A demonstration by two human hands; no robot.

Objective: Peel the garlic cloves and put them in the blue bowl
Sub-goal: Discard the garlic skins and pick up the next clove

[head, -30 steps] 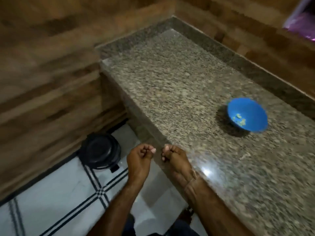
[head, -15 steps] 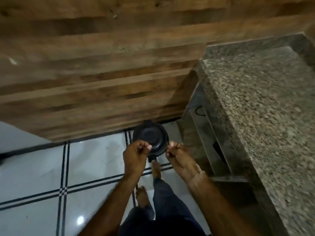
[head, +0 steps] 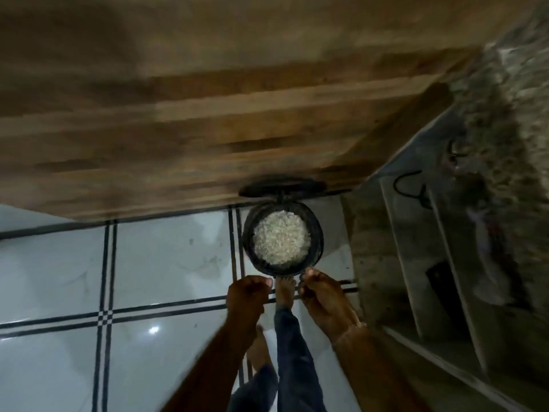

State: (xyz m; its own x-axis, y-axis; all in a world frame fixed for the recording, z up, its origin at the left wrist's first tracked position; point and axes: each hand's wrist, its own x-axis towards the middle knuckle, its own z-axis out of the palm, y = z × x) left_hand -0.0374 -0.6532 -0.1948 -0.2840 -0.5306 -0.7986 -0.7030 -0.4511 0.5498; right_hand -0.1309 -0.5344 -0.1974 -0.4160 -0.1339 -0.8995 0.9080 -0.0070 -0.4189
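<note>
Both our hands hang curled over the open black bin on the floor: left hand pinched shut, right hand pinched too, on what we cannot tell. White peels fill the bin; the bench rises right.

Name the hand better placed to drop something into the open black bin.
Right, probably. The right hand has its fingertips at the near rim of the open bin; the left hand sits short of it, over floor tile. Whether either holds anything is unclear.
</note>
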